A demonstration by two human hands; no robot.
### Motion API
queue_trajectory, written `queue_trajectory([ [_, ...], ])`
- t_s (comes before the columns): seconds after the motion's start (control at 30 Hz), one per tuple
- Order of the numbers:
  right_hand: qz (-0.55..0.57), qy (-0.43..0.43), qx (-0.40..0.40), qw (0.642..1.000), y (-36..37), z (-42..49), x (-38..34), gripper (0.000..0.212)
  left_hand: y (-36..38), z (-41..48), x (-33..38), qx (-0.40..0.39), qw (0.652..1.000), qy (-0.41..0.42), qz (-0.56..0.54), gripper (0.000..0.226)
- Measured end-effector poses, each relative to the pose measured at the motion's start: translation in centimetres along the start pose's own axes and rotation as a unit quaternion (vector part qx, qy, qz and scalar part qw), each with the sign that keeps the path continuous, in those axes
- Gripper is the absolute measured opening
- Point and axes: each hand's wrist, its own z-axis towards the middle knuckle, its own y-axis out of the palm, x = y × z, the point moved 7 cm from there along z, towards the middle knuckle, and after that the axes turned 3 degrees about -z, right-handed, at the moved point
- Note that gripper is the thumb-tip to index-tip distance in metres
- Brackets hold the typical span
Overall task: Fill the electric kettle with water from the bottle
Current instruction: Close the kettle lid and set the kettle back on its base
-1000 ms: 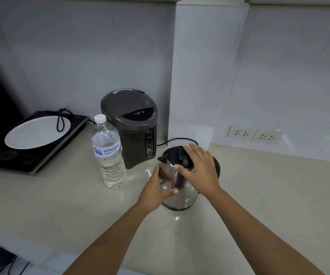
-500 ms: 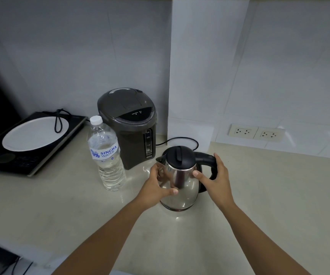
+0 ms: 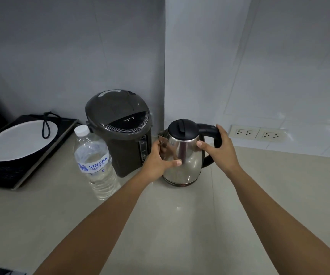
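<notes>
head view: the steel electric kettle (image 3: 182,155), black lid (image 3: 182,128) shut, stands upright on the counter (image 3: 180,225) between both hands. left hand (image 3: 158,159) is cupped against its spout side, right hand (image 3: 221,149) wraps its black handle (image 3: 209,132). left of the left hand stands the capped water bottle (image 3: 95,163).

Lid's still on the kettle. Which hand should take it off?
Right, probably. The right hand sits on the kettle handle, just beside the lid; the left hand braces the body below the spout.

One kettle (image 3: 182,155), one bottle (image 3: 95,163), one dispenser (image 3: 120,132), one plate (image 3: 19,139), two sockets (image 3: 257,133)
</notes>
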Motion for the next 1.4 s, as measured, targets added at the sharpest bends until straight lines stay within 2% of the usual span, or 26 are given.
queue_trajectory([
  [0.07, 0.005, 0.011, -0.004, 1.000, 0.5, 1.3, 0.6, 0.094, -0.1, 1.6, -0.5, 0.001, 1.000, -0.010, -0.001, 0.108],
  [0.17, 0.014, 0.019, -0.003, 1.000, 1.2, 2.9, 1.4, 0.093, -0.1, 3.5, -1.4, 0.006, 1.000, -0.015, 0.002, 0.101],
  [0.37, 0.006, 0.028, 0.005, 1.000, 2.4, 4.7, 3.2, 0.091, -0.2, 5.7, -2.4, 0.010, 0.999, -0.029, -0.007, 0.104],
  [0.7, 0.003, 0.032, -0.035, 0.999, 2.4, 6.9, 3.8, 0.092, 0.2, 6.3, -3.5, 0.064, 0.998, -0.020, -0.004, 0.108],
  [0.87, -0.001, 0.036, -0.039, 0.999, 3.2, 7.0, 4.5, 0.093, -0.1, 6.6, -4.1, 0.066, 0.998, -0.014, -0.009, 0.092],
  [1.07, -0.013, 0.035, -0.037, 0.999, 2.9, 7.3, 5.1, 0.090, 0.2, 6.7, -4.3, 0.057, 0.998, -0.012, -0.021, 0.095],
  [1.23, -0.010, 0.041, 0.009, 0.999, 2.5, 6.3, 5.6, 0.085, 0.6, 7.2, -4.3, -0.008, 0.999, -0.034, -0.029, 0.113],
  [1.4, -0.008, 0.055, 0.036, 0.998, 2.7, 5.6, 5.9, 0.092, 0.9, 7.4, -4.3, -0.039, 0.997, -0.062, -0.001, 0.133],
])
